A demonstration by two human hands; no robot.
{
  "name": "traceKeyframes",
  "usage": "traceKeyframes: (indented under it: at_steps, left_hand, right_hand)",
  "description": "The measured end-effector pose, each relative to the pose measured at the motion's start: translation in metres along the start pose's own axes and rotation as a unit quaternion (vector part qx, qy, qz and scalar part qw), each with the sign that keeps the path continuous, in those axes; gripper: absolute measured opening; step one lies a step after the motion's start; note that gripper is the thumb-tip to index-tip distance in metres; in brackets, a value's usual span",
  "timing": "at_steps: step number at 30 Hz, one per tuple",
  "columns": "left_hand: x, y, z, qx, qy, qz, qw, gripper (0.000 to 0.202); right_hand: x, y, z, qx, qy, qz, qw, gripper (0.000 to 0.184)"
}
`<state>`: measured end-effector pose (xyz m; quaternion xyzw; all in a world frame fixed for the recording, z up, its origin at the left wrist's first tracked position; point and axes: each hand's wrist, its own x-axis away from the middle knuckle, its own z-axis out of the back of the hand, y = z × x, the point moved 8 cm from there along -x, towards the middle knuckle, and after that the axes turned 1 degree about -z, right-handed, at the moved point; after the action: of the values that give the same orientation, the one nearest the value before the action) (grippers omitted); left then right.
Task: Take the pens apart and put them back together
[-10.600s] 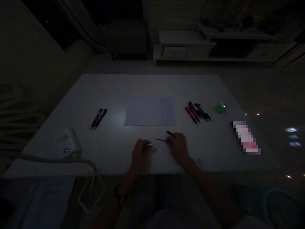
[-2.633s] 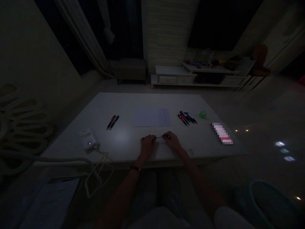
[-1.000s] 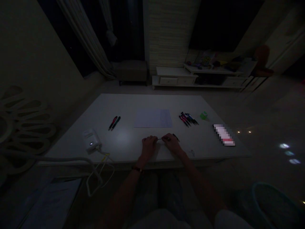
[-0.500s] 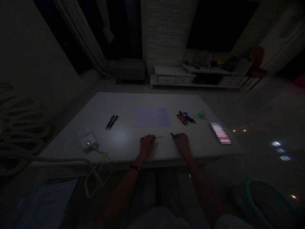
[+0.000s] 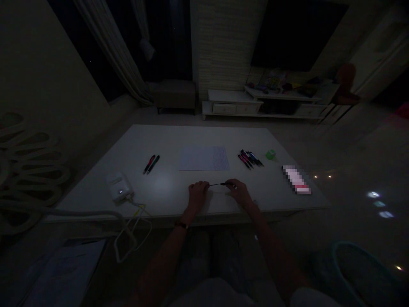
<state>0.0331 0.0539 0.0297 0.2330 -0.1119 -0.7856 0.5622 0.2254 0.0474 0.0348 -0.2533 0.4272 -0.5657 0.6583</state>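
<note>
The person's two bare hands sit apart on the near part of a large white rectangular table (image 5: 166, 140), with a thin black pen-like rod (image 5: 220, 184) lying level across the gap between them. The right hand (image 5: 239, 192) pinches the rod's thicker dark end between its fingertips. The rod's slim tip reaches the left hand (image 5: 198, 194), though the dim light hides whether those fingers grip it. A dark band (image 5: 181, 226) circles the left wrist.

Farther up the table lies a white lined sheet of paper (image 5: 203, 158), well beyond the hands. To its left are two slim dark pens (image 5: 151, 164) side by side; to its right is a tight bunch of pink, blue and black pens (image 5: 250, 158), then a small green block (image 5: 270, 154). A pixelated flat object (image 5: 296, 180) lies near the right side, and a white plastic device (image 5: 119, 187) with pale cables (image 5: 132, 232) sits at the left.
</note>
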Motion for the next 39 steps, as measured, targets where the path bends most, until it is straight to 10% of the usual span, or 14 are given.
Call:
traceKeyframes:
  at_steps: [39]
  left_hand:
    - [0.001, -0.001, 0.001, 0.006, 0.005, 0.006, 1.000, 0.019]
  right_hand:
    - [-0.007, -0.006, -0.004, 0.016, -0.004, 0.030, 0.999, 0.018]
